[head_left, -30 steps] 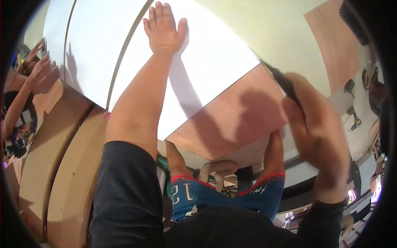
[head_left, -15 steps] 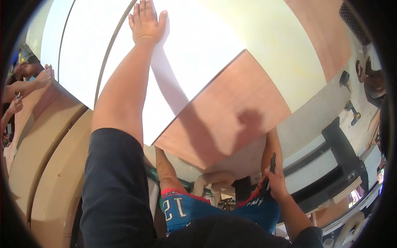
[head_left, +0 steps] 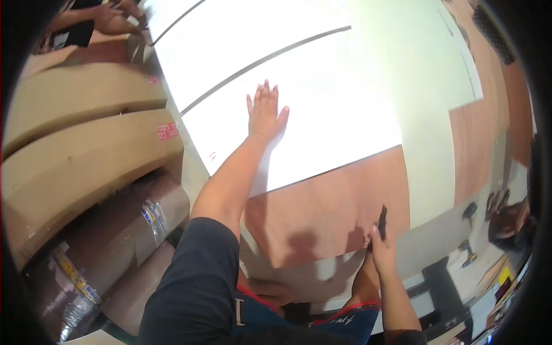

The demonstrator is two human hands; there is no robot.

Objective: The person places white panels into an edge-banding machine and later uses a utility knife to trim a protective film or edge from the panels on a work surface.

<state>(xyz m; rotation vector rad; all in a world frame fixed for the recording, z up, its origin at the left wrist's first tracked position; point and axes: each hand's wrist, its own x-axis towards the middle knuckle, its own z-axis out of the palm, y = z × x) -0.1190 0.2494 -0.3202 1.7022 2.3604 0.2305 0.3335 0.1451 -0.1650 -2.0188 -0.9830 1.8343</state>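
My left hand point(head_left: 265, 118) lies flat on a white board point(head_left: 336, 98), fingers apart and pointing away from me, between a dark strip point(head_left: 267, 57) and the board's near edge. My right hand point(head_left: 380, 250) is closed around a narrow dark tool point(head_left: 383, 219), perhaps a knife, held low above my right leg and beside a pinkish plywood piece point(head_left: 310, 204) that shows under the white board. Pale sheets point(head_left: 428, 167) extend along the right side of the white board.
Cardboard boxes point(head_left: 86, 172) and a wrapped brown roll point(head_left: 115, 241) lie at left. A co-worker's hands point(head_left: 112, 20) are at the upper-left board edge. Another person point(head_left: 512, 221) is at far right, near cordless drills point(head_left: 467, 253) on the floor. A black frame point(head_left: 443, 290) lies lower right.
My right hand with the tool has dropped from the board's right corner to low beside my leg. The view has shifted, showing more boxes and rolls; my left hand stays flat on the board.
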